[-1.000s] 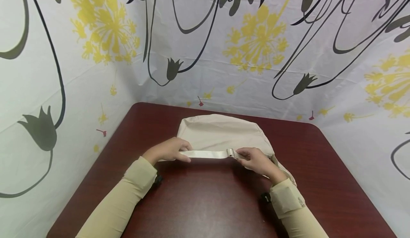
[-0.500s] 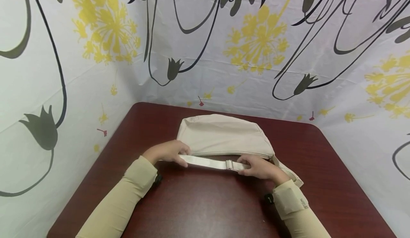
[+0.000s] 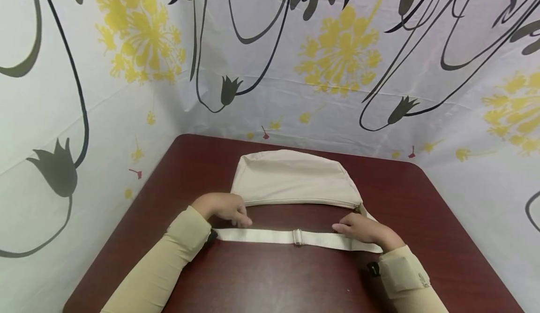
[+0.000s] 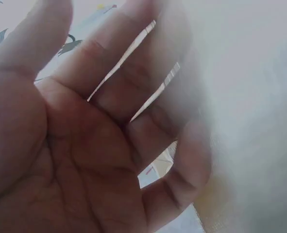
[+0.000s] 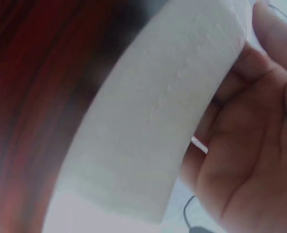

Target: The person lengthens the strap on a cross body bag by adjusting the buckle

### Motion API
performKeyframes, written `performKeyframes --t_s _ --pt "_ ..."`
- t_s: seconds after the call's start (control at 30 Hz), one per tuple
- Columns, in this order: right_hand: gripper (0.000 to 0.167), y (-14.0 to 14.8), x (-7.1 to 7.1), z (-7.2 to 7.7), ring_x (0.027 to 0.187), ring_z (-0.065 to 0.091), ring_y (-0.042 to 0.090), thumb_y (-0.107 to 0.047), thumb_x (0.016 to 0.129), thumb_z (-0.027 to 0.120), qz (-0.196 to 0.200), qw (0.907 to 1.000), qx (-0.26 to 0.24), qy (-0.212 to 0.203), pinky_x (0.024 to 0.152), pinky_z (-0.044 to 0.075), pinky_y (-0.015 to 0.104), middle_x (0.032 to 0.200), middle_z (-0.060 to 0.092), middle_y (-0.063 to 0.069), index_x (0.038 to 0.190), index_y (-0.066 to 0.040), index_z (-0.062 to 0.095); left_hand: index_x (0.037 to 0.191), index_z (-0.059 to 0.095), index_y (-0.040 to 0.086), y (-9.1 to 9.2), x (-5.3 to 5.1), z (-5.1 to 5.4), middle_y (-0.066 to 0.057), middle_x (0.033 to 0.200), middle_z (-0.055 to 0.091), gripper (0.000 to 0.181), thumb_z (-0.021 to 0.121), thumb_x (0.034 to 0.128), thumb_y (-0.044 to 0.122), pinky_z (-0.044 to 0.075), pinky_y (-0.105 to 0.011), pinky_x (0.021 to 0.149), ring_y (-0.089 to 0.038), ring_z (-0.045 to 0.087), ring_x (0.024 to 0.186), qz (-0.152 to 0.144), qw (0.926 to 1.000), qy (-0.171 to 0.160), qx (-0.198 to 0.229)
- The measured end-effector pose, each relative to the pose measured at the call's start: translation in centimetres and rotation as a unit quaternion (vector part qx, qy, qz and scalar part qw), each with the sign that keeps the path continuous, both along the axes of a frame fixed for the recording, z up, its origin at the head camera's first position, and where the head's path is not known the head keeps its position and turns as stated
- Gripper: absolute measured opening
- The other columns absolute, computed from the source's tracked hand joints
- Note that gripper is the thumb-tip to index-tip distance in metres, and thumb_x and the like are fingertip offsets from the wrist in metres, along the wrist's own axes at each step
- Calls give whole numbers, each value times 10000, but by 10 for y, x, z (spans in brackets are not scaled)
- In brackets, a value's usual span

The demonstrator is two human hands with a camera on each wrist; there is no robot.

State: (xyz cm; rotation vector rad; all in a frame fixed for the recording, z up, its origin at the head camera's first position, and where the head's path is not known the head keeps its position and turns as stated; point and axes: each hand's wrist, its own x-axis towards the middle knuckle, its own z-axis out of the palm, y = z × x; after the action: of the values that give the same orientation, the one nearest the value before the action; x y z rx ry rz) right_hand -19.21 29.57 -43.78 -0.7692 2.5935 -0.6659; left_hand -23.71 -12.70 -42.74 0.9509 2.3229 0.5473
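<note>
A cream fabric bag lies flat toward the back of the table, its zipper edge facing me. In front of it, the bag's pale webbing strap stretches across the tabletop with a metal slider buckle near its middle. My left hand hovers by the bag's left front corner, fingers loosely bent and holding nothing; the left wrist view shows its bare palm. Near the strap's right part is my right hand, relaxed. In the right wrist view the strap passes in front of those fingers, ungripped.
The dark red table has rounded back corners. A white cloth with yellow and grey flower prints hangs close behind it and along both sides.
The strap was held in both hands near the bag's front edge; it has come toward me and been let go. The right hand has moved right and nearer me. The bag stays put.
</note>
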Motion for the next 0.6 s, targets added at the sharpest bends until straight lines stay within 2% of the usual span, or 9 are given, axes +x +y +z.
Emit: performKeyframes --t_s 0.07,0.17,0.27,0.33,0.4,0.43,0.53,0.6 --pt "431 5 3 -1 526 267 12 -213 1037 588 -218 9997 95 28 540 283 233 593 316 -136 639 -178 426 839 809 154 0 1 2 69 830 731 307 627 1011 332 527 -290 774 -122 684 771 -11 9999 -95 -66" --pt "335 16 7 -2 538 354 30 -151 960 687 -509 9980 307 201 531 333 246 614 424 -111 665 -145 528 790 799 146 1 3 3 41 803 737 332 623 1014 316 527 -290 769 -135 692 768 -22 9997 -29 -233" --pt "238 31 10 -2 587 429 80 -132 858 782 -981 9923 662 365 551 376 278 673 507 -68 727 -115 584 775 783 141 1 6 3 24 740 705 243 693 967 260 504 -272 705 -114 647 714 2 9994 54 -330" --pt "250 40 11 -2 595 437 107 -126 825 807 -1231 9877 867 420 560 380 294 678 501 -46 735 -103 575 810 770 143 1 7 4 40 738 676 144 749 920 234 489 -260 699 -85 608 709 81 9992 90 -369" --pt "275 49 10 -3 589 432 131 -115 803 824 -1362 9842 1016 491 562 378 309 661 479 -24 720 -80 564 883 761 132 1 8 4 53 771 658 94 802 871 216 484 -260 717 -71 582 727 199 9991 52 -365" --pt "273 54 10 -3 605 442 146 -119 798 831 -1367 9827 1109 581 573 388 322 679 490 -10 732 -62 573 918 753 134 1 9 4 61 793 648 130 827 845 213 481 -263 730 -67 571 742 284 9989 28 -373" --pt "290 64 9 -4 725 544 260 -149 780 859 -1479 9773 1313 761 667 476 414 787 573 90 830 26 632 994 714 144 0 9 3 63 843 633 262 873 801 221 474 -276 753 -73 561 785 534 9974 -55 -485" --pt "407 69 9 -4 888 579 384 -189 773 876 -1564 9738 1414 851 778 491 514 951 609 202 970 77 639 1021 691 150 -1 9 2 47 847 632 311 886 791 226 475 -286 741 -89 564 783 668 9962 -127 -545"
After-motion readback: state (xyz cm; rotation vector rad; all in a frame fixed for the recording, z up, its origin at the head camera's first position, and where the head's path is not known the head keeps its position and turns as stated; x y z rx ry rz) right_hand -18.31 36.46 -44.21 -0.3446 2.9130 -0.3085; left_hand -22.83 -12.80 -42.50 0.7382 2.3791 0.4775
